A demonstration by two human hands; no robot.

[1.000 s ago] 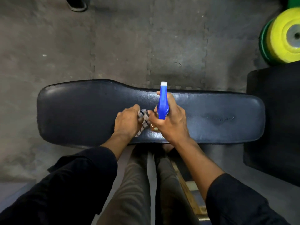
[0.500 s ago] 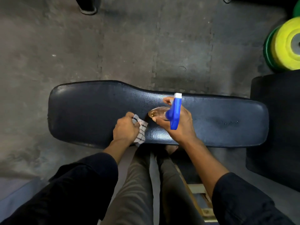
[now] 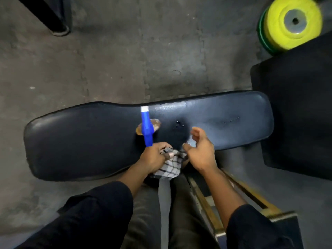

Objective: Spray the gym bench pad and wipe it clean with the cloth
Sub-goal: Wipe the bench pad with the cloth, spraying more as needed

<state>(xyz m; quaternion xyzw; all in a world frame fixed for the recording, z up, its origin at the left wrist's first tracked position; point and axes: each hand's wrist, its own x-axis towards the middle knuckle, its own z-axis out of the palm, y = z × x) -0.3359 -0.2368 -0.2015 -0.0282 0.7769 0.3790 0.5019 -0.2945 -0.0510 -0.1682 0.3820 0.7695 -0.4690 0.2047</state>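
I have one camera only, a wide-angle worn on the person's head, so no second view overlaps it. It looks steeply down and a little forward, from above the person's own legs. The bench pad (image 3: 125,139) runs across the middle of the frame, tilted slightly, close below the lens. Both forearms enter from the bottom edge, with the left hand (image 3: 152,159) and right hand (image 3: 201,151) near the centre, at arm's length from the lens. Grey floor (image 3: 107,56) fills the upper half. A yellow weight plate (image 3: 292,20) sits at the top right corner, bent by the wide lens.
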